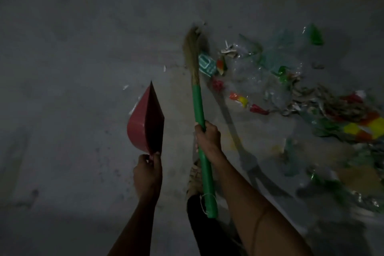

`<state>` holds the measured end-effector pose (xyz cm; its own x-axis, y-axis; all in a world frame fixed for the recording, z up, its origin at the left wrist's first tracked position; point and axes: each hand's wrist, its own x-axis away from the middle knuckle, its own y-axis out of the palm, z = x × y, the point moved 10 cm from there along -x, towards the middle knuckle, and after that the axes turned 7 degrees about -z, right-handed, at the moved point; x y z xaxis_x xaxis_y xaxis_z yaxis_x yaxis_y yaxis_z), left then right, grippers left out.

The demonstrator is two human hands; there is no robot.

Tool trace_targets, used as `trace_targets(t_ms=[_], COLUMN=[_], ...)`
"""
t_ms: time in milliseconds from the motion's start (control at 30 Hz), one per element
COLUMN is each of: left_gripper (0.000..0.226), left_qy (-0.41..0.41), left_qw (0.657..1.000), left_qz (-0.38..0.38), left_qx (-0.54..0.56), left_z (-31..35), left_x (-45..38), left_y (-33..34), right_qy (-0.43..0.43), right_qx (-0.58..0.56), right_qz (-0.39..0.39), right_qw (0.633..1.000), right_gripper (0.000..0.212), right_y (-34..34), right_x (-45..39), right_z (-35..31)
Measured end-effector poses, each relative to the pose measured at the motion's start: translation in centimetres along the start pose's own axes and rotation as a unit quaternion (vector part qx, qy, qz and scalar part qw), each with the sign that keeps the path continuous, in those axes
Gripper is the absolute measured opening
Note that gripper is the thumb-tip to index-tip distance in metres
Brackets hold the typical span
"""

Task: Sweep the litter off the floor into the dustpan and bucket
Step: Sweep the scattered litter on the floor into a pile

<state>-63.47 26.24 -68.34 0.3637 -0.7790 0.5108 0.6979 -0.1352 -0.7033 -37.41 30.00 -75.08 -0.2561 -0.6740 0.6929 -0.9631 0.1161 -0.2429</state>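
Observation:
My left hand (148,173) grips the handle of a red dustpan (143,120), held off the floor on its edge, its mouth turned to the right. My right hand (207,137) is wrapped round the green handle of a broom (198,102). The broom's straw head (194,48) is blurred and lies at the left edge of a litter pile (291,93). The pile holds clear plastic, green, red and yellow wrappers and torn paper, spread across the right of the grey floor. No bucket is in view.
Small white scraps (165,68) lie on the floor left of the broom head. My foot (195,178) and dark trouser leg stand just behind the broom handle. The scene is dim, with bare concrete floor (72,68) to the left and far side.

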Motion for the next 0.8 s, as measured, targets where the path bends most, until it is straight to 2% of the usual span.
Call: trace_targets(t_ms=[167, 267, 367, 433, 500, 567, 667, 800], left_gripper=[0.036, 0.037, 0.038, 0.038, 0.038, 0.038, 0.038, 0.043], left_qy=[-0.003, -0.004, -0.003, -0.010, -0.018, -0.016, -0.024, -0.028], left_qw=[1.000, 1.000, 0.999, 0.999, 0.999, 0.999, 0.997, 0.996], left_qz=[-0.007, -0.002, -0.008, -0.017, -0.024, -0.032, -0.044, -0.049], left_qx=[-0.027, -0.025, -0.034, -0.036, -0.034, -0.036, -0.056, -0.072], left_z=[1.0, 2.0, 2.6, 2.4, 2.1, 1.8, 1.0, 0.2], left_x=[-5.4, -7.8, -9.5, -10.5, -11.4, -11.9, -12.8, -14.6], left_y=[-0.9, -1.4, -1.6, -1.4, -1.3, -1.3, -1.8, -3.8], right_qy=[0.135, 0.178, 0.168, 0.129, 0.079, 0.030, -0.018, 0.027], right_qx=[-0.082, -0.093, -0.028, -0.002, 0.012, 0.019, 0.007, 0.005], right_qz=[0.035, 0.100, 0.191, 0.240, 0.257, 0.244, 0.156, 0.008], right_qw=[0.987, 0.974, 0.967, 0.962, 0.963, 0.969, 0.988, 1.000], right_gripper=[0.029, 0.034, 0.034, 0.031, 0.029, 0.029, 0.023, 0.025], right_y=[1.9, 1.4, -0.5, -1.1, -0.2, 1.8, 6.7, 13.5], right_x=[-4.0, -4.1, -2.2, -0.1, 1.8, 2.9, 2.1, -2.7], right_z=[1.6, 3.7, 3.4, 1.9, 0.0, -1.7, -3.8, -4.5])
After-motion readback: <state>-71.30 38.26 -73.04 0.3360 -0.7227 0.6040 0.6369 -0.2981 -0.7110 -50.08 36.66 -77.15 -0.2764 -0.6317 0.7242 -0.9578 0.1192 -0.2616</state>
